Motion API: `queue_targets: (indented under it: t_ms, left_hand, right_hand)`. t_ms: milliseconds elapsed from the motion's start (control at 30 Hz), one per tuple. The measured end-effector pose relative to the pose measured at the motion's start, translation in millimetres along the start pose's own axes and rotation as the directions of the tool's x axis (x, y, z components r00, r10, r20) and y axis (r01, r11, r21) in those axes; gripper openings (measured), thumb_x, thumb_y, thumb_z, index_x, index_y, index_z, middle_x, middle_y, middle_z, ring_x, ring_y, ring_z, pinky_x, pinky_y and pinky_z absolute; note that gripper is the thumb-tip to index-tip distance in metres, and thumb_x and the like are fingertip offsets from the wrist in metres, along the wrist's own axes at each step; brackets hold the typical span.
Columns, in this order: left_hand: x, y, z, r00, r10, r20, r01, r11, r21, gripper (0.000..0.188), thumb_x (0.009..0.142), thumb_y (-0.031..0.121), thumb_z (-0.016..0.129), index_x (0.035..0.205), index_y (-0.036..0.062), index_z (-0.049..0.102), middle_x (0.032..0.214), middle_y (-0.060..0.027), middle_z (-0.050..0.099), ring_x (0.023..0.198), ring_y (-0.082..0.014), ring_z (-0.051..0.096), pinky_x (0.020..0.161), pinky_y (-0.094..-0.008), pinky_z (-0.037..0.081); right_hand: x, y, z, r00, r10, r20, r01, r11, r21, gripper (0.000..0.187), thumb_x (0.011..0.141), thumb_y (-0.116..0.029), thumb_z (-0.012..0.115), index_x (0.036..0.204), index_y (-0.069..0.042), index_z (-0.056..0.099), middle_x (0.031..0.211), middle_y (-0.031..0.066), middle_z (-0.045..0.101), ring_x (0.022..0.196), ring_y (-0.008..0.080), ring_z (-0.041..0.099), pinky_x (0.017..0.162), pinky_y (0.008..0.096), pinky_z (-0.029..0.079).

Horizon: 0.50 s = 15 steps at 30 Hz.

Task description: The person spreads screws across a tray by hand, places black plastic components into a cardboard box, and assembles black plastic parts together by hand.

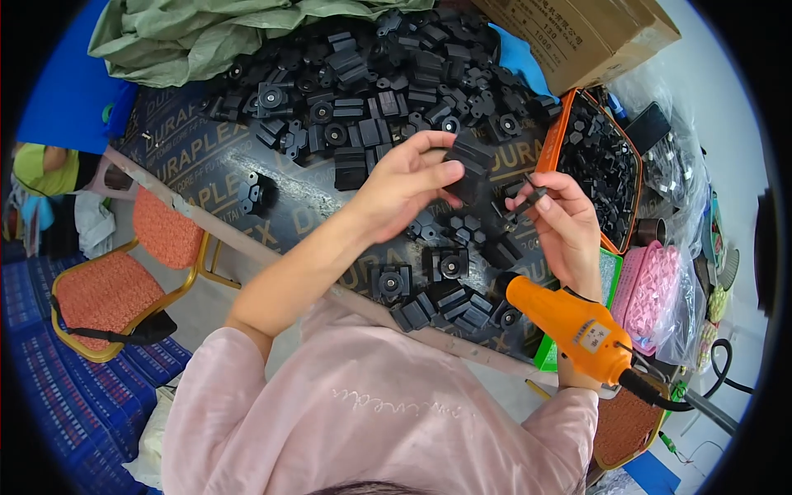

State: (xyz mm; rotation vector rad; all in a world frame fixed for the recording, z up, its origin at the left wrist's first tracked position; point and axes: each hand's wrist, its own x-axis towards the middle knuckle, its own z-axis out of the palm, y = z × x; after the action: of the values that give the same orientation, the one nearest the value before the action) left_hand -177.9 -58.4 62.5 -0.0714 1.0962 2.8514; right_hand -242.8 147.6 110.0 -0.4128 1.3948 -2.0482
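My left hand (410, 183) is closed around a black ribbed plastic housing (469, 172), held above the table. Close by on its right, my right hand (563, 216) pinches a small black plastic piece (525, 206) between thumb and fingers. The two parts are apart. Below them on the table lie several black housings, one with a round metal-centred face (451, 264), along with small black hexagonal pieces (467, 230). An orange hot-air gun (569, 323) sits in front of my right forearm, its dark nozzle pointing toward the parts.
A large heap of black parts (355, 99) covers the table's far side. At right stand an orange bin (554, 142) of small black pieces, a pink basket (634, 285) and a green tray (610, 276). A cardboard box (577, 41) and green sheeting (181, 41) lie behind. Chairs (107, 301) stand left.
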Motion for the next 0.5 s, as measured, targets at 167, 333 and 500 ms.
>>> queue_targets:
  t_ms: [167,333,500]
  left_hand:
    - [-17.9,-1.4,11.8,0.981,-0.026,0.191,0.077,0.960,-0.269,0.038,0.090,0.019,0.049,0.123,0.0035,0.040,0.108,-0.0093,0.055,0.092,-0.0198,0.057,0.075,-0.0343,0.049]
    - [-20.2,3.4,17.7,0.982,-0.027,0.188,0.078,0.960,-0.270,0.038,0.089,0.019,0.050,0.123,0.0038,0.040,0.109,-0.0092,0.055,0.092,-0.0193,0.057,0.075,-0.0341,0.049]
    - [-22.5,1.4,17.6,0.992,-0.033,0.121,0.052,0.986,-0.157,0.043,0.087,0.026,0.054,0.121,0.0048,0.041,0.110,-0.0110,0.054,0.091,-0.0199,0.057,0.070,-0.0324,0.049]
  right_hand:
    - [-0.9,-8.0,12.5,0.988,-0.051,0.143,0.036,0.994,0.104,0.021,0.083,-0.003,0.055,0.104,0.002,0.053,0.092,0.0096,0.058,0.083,0.0168,0.058,0.078,0.0303,0.047]
    - [-0.3,-14.4,14.2,0.977,-0.069,0.201,0.077,0.996,-0.035,0.021,0.083,-0.009,0.057,0.102,-0.001,0.051,0.091,0.0108,0.050,0.080,0.0205,0.053,0.068,0.0349,0.049]
    - [-0.1,-21.4,24.8,0.980,-0.034,0.194,0.042,0.998,-0.040,0.025,0.080,-0.001,0.057,0.104,0.002,0.052,0.095,0.0092,0.053,0.084,0.0168,0.055,0.075,0.0307,0.047]
